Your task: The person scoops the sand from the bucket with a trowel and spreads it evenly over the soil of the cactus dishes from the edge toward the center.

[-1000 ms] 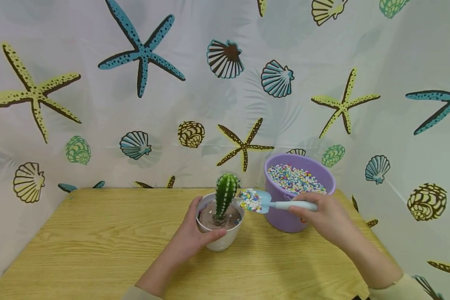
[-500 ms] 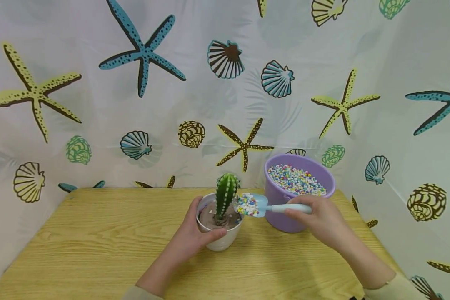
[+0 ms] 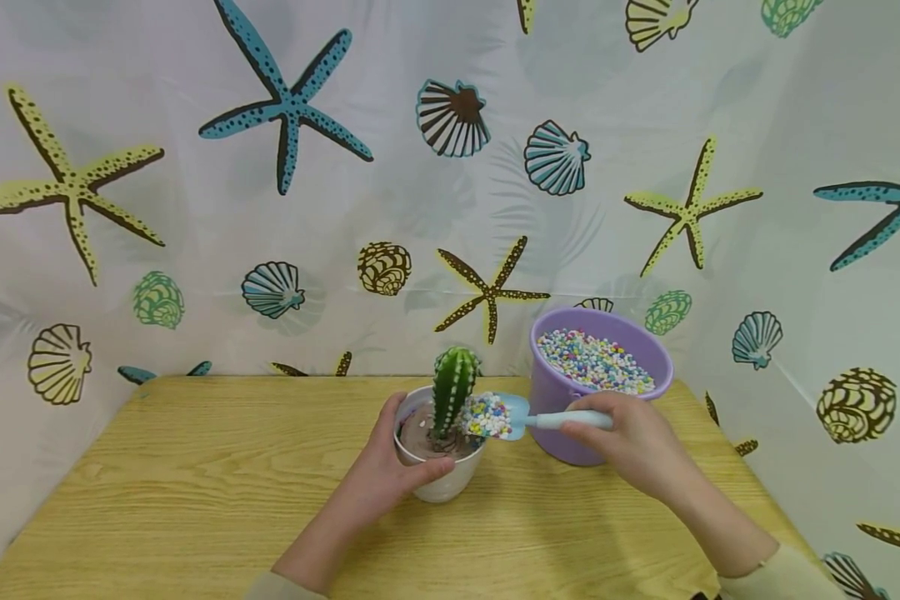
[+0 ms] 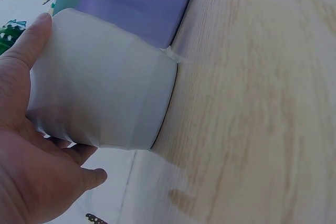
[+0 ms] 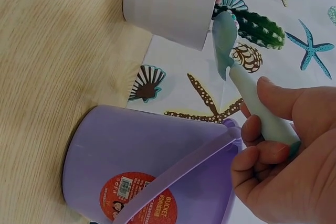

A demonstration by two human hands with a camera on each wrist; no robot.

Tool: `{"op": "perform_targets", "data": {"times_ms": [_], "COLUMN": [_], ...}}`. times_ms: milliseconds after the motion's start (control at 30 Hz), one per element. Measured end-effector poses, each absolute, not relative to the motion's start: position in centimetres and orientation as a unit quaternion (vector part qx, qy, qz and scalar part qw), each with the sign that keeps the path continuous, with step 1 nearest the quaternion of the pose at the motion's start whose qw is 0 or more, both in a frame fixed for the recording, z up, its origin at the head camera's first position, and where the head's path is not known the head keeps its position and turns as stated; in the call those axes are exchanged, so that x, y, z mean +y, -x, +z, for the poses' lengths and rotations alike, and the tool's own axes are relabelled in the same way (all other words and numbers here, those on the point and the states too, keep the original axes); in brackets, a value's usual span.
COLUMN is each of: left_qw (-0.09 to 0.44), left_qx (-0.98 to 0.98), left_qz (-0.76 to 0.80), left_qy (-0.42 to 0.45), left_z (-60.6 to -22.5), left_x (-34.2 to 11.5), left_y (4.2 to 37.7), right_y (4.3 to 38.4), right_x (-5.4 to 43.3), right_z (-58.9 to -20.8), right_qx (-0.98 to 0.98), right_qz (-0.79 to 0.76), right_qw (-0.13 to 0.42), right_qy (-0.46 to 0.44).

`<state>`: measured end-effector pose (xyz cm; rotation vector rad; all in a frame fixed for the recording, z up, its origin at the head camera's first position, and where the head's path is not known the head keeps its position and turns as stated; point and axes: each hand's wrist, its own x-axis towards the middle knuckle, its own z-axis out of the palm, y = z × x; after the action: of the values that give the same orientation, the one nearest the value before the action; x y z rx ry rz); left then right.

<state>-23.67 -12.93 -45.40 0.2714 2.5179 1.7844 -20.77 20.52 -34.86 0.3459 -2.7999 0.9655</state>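
Note:
A green cactus (image 3: 453, 392) stands in a white pot (image 3: 444, 483) of brownish soil near the middle of the table. My left hand (image 3: 390, 467) grips the pot from the left, thumb across its front, fingers round its far side. In the right wrist view, my right hand (image 5: 294, 145) holds a small trowel by its pale handle (image 5: 262, 108). The light blue trowel blade (image 3: 516, 415) carries a heap of colourful pebbles (image 3: 487, 415). Its tip is over the pot's right rim, close beside the cactus.
Behind my right hand stands a purple bucket (image 3: 562, 437) filled with similar colourful pebbles (image 3: 596, 358). Its handle (image 5: 184, 171) hangs down the side. A curtain (image 3: 315, 217) printed with starfish and shells rises behind the wooden table (image 3: 195, 483).
My right hand has moved left and slightly down with the loaded trowel, bringing its tip over the pot's rim. My left hand and the pot have stayed in place.

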Motion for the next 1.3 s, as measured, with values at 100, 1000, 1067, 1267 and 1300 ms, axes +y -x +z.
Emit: {"op": "perform_targets", "data": {"times_ms": [100,1000,1067,1267,1300], "left_qw": [0.023,0.018,0.018,0.017,0.017], "left_qx": [0.813,0.812,0.813,0.815,0.815], "left_qz": [0.575,0.577,0.575,0.572,0.572], "left_qy": [-0.087,-0.088,-0.088,-0.088,-0.088], "left_z": [-45.38,-45.68,-45.68,-45.58,-45.57], "left_x": [-12.9,-12.96,-12.98,-12.92,-12.9], "left_y": [23.64,23.74,23.72,23.71,23.71], "right_y": [20.79,20.99,20.99,21.01,21.0], "right_x": [20.47,19.7,19.66,19.56,19.53], "right_z": [-34.86,-34.4,-34.37,-34.31,-34.3], "right_qx": [-0.939,-0.951,-0.951,-0.952,-0.952], "right_qz": [0.314,0.267,0.265,0.258,0.256], "right_qw": [0.081,0.099,0.1,0.104,0.105], "right_qy": [-0.117,-0.122,-0.123,-0.127,-0.128]}}
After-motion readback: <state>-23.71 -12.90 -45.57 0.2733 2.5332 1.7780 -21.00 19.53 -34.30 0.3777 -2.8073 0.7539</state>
